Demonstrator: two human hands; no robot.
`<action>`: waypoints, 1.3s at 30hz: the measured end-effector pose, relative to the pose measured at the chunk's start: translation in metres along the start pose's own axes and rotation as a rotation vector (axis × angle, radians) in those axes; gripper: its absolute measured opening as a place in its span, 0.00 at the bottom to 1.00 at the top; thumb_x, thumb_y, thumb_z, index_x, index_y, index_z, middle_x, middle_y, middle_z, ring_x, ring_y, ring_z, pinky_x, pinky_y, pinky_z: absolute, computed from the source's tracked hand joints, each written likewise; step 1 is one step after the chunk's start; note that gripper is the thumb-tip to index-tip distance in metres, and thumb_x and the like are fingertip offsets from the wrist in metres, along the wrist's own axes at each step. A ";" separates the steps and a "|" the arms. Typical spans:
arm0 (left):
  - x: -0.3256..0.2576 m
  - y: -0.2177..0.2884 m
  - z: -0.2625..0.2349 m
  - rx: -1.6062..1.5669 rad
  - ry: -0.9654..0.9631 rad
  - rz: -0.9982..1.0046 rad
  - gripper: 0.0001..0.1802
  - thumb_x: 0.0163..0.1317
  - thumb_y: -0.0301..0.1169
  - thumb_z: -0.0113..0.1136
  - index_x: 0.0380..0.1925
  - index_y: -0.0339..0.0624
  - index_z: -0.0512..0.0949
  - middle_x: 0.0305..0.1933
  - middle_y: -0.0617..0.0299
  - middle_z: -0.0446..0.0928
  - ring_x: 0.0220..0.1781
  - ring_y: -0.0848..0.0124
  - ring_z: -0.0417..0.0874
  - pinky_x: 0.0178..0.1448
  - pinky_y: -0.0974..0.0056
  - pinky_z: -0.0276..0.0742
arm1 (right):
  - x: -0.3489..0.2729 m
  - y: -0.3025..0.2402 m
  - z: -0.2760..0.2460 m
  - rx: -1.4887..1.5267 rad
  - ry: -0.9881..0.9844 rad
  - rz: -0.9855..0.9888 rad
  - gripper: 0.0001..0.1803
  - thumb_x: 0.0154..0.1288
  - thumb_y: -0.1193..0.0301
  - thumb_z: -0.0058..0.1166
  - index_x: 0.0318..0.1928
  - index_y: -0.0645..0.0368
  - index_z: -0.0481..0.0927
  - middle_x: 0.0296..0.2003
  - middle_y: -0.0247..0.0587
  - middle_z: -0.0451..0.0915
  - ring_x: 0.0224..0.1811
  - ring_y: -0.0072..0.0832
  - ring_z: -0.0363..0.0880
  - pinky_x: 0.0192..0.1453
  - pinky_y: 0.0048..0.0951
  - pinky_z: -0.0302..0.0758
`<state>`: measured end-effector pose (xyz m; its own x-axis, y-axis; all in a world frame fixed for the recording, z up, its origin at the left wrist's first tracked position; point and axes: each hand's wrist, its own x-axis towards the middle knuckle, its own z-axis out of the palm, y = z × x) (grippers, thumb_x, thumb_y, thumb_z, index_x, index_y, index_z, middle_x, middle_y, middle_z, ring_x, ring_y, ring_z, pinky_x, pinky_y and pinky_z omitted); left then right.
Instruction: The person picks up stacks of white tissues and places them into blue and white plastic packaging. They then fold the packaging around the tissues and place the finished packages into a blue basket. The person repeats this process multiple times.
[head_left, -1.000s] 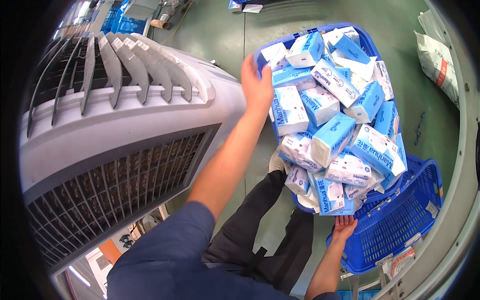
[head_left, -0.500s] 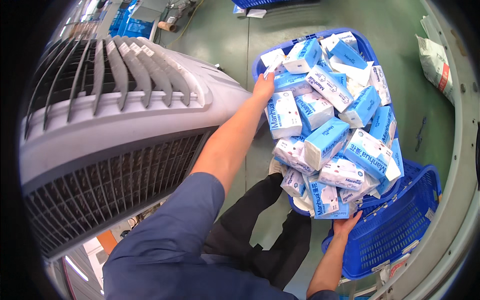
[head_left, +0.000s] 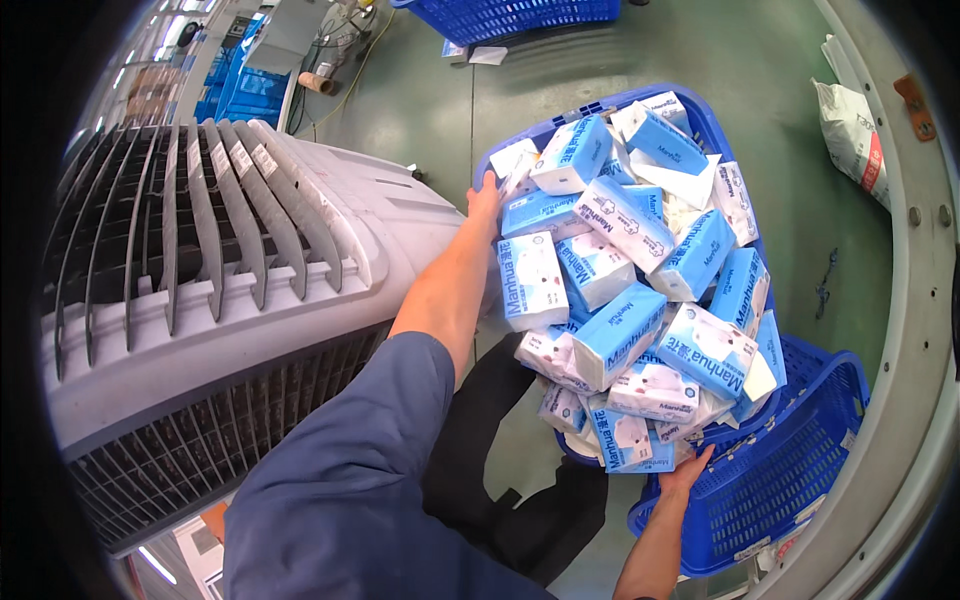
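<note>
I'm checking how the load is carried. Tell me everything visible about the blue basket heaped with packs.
The blue basket looks like plastic with a latticed wall; only its rim shows around a heap of blue-and-white soft packs rising above it. It appears to be held up, tilted, above another blue basket. The left hand grips its far-left rim; the right hand touches its near edge.

Big grey plastic air cooler w/ slatted louvre top (head_left: 230, 290) fills left side, dark grille on its front below. Green painted floor (head_left: 780, 60) beyond. 2nd blue plastic mesh basket (head_left: 510, 15) at top edge, small white paper scrap (head_left: 487, 55) just beside it. White sack w/ red print (head_left: 850, 140) lies at right, near curved grey metal rim (head_left: 925, 300). Blue crates (head_left: 235, 95) far top left.
</note>
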<state>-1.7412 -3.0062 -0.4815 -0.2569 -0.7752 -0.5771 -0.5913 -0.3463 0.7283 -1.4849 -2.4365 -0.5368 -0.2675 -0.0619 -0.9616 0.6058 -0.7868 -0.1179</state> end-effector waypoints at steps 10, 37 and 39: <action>-0.025 0.005 0.009 0.568 0.193 0.150 0.35 0.68 0.56 0.38 0.65 0.43 0.63 0.62 0.40 0.71 0.65 0.44 0.70 0.67 0.51 0.65 | 0.017 0.008 -0.044 -0.079 0.126 0.055 0.48 0.61 0.30 0.34 0.69 0.54 0.62 0.68 0.42 0.64 0.68 0.45 0.63 0.70 0.50 0.60; 0.280 -0.068 0.039 0.874 0.335 0.077 0.62 0.44 0.49 0.72 0.74 0.66 0.40 0.70 0.32 0.48 0.66 0.37 0.64 0.67 0.43 0.65 | -0.021 0.033 -0.035 -0.280 0.335 -0.107 0.30 0.68 0.43 0.40 0.60 0.48 0.71 0.57 0.38 0.75 0.59 0.38 0.73 0.63 0.47 0.70; 0.259 -0.028 0.032 0.839 0.449 0.201 0.55 0.45 0.55 0.68 0.73 0.64 0.50 0.66 0.38 0.57 0.62 0.41 0.68 0.64 0.44 0.67 | -0.042 0.034 -0.056 -0.262 0.331 -0.126 0.29 0.68 0.43 0.39 0.59 0.48 0.72 0.57 0.37 0.75 0.60 0.37 0.73 0.63 0.45 0.70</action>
<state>-1.8159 -3.1805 -0.6628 -0.1993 -0.9685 -0.1494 -0.9657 0.1682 0.1976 -1.4116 -2.4262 -0.5144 -0.1227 0.2580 -0.9583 0.7648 -0.5907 -0.2570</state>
